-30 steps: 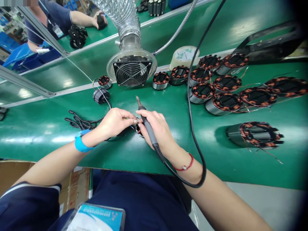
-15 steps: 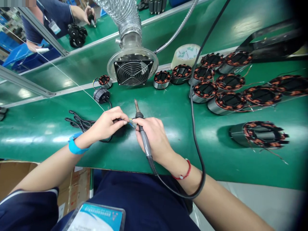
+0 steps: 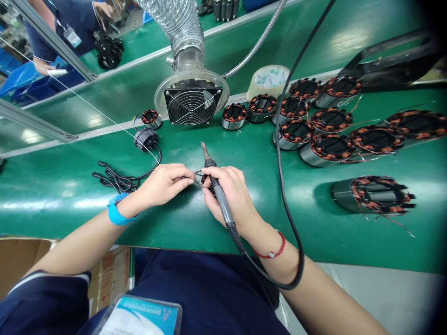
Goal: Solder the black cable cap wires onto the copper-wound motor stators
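My right hand (image 3: 230, 197) is wrapped round a soldering iron (image 3: 223, 204), its tip (image 3: 204, 148) pointing up and away from me. Beneath the right fingers part of a small copper-wound piece (image 3: 205, 179) shows, mostly hidden. Thumb and forefinger of my left hand (image 3: 167, 185) pinch a thin dark wire (image 3: 198, 183) just beside that piece. A fine white strand (image 3: 104, 114) runs from the upper left to the left hand. Left of it lies a bundled black cable (image 3: 117, 179), leading to a round grey motor part (image 3: 145, 139).
A fume extractor with a fan grille (image 3: 192, 106) stands beyond my hands. Several copper-wound stators (image 3: 330, 146) crowd the right side, one (image 3: 380, 195) lying nearer. A tape roll (image 3: 268, 81) sits behind them. The iron's black cord (image 3: 279, 153) loops over my right forearm. Across the partition is a co-worker (image 3: 75, 23).
Both hands have shifted slightly right, the soldering iron with them. The coloured wires between the fingers are no longer visible; a copper-wound piece now shows. The co-worker's hand has drawn back, its tool out of sight.
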Motion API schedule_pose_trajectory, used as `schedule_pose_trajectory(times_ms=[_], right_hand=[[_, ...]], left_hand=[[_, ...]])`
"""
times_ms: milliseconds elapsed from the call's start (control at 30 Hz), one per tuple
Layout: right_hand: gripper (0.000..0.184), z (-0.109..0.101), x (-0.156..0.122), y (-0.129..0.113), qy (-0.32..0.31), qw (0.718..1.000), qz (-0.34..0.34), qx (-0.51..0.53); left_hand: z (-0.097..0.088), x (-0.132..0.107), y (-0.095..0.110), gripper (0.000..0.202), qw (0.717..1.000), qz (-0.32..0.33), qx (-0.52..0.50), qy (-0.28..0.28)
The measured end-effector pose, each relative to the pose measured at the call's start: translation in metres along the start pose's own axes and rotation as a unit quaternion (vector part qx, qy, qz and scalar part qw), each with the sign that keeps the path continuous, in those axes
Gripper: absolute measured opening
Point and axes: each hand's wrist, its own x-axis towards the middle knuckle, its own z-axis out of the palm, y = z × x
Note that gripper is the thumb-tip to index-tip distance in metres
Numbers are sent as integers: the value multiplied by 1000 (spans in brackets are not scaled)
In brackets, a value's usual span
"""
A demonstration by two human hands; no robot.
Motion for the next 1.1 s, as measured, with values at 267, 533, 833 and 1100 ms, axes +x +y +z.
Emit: schedule_pose_trajectory(times_ms=[267,533,833,1100], right_hand=[[50,1,-1,4,18,1000,14,7],[37,11,2,7,64,997,32,-19],[38,5,-4,17,121,990,63,31],[30,2,-7,20,90,992,86,6]], left_hand=[[6,1,5,20,998,-33,-47,3],[-3,14,21,28,986,-99,-19,-132],[-19,28,-22,18,977,-208,34,26],[-73,39,-88,47,902,-332,179,208]])
